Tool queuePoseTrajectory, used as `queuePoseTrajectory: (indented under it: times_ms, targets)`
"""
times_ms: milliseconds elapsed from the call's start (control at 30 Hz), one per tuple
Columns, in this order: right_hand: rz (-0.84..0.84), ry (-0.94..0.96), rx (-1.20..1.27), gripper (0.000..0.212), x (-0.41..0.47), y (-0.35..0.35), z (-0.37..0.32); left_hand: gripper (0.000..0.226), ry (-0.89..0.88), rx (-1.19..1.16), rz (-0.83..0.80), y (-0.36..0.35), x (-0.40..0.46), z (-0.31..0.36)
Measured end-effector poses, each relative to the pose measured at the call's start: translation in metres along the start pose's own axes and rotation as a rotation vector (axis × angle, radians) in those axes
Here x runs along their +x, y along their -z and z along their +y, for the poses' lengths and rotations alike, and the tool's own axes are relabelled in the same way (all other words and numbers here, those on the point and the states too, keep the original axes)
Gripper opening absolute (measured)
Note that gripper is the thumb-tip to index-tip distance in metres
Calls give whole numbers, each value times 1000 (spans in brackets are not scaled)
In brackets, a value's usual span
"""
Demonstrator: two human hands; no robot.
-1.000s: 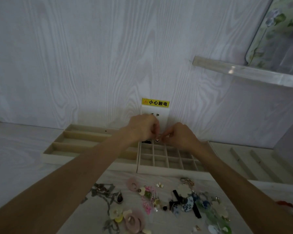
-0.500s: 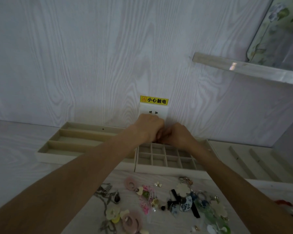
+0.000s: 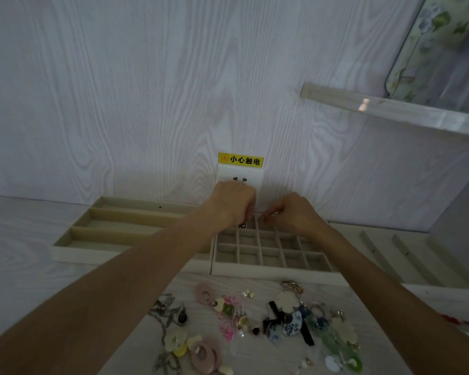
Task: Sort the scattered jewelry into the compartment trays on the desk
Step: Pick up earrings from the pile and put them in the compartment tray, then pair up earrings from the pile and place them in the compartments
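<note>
My left hand (image 3: 233,204) pinches a small dark round earring (image 3: 243,225), which hangs just over the back-left cells of the beige grid tray (image 3: 271,269). My right hand (image 3: 293,212) hovers over the tray's back row a little to the right. Its thumb and forefinger pinch something tiny that I cannot make out. Scattered jewelry (image 3: 255,320) lies on the desk in front of the tray: pink hoops, chains, flower pieces, blue and green charms.
A beige tray with three long slots (image 3: 114,231) sits left of the grid tray, and a third tray with slanted dividers (image 3: 390,253) sits to the right. A wall socket with a yellow warning label (image 3: 240,160) is behind my hands. A clear shelf (image 3: 390,109) juts out at upper right.
My hands were pressed together over the earring half a second ago. They have drawn apart, and the earring stays with my left hand, lower over the grid tray.
</note>
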State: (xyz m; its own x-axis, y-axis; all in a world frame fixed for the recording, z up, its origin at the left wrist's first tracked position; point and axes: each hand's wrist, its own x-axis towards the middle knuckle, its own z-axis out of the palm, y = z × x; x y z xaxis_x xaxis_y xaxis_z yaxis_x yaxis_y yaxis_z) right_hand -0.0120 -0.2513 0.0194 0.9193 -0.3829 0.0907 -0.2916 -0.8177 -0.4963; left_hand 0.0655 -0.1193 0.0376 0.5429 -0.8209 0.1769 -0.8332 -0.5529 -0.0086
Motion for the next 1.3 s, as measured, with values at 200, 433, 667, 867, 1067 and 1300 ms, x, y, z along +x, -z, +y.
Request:
queuePoseTrajectory:
  times_ms: [200, 433, 667, 867, 1067, 1300]
  targets:
    - [17, 10, 29, 12, -11, 10, -4, 12, 40, -94, 40, 3, -7, -6]
    - [-66, 95, 106, 14, -54, 19, -25, 5, 144, -282, 68, 25, -68, -34]
    - [-271, 335, 88, 13, -109, -9, -53, 16, 153, -642, -11, 19, -150, -49]
    - [-293, 462, -31, 28, -135, -43, -67, 17, 83, -646, -181, 10, -197, -43]
    - [-243, 447, 194, 29, -146, -32, -38, 34, 14, -658, -216, -11, -213, -25]
    - [-146, 320, 332, 24, -159, 7, -10, 13, 92, -632, 49, -30, -195, -20]
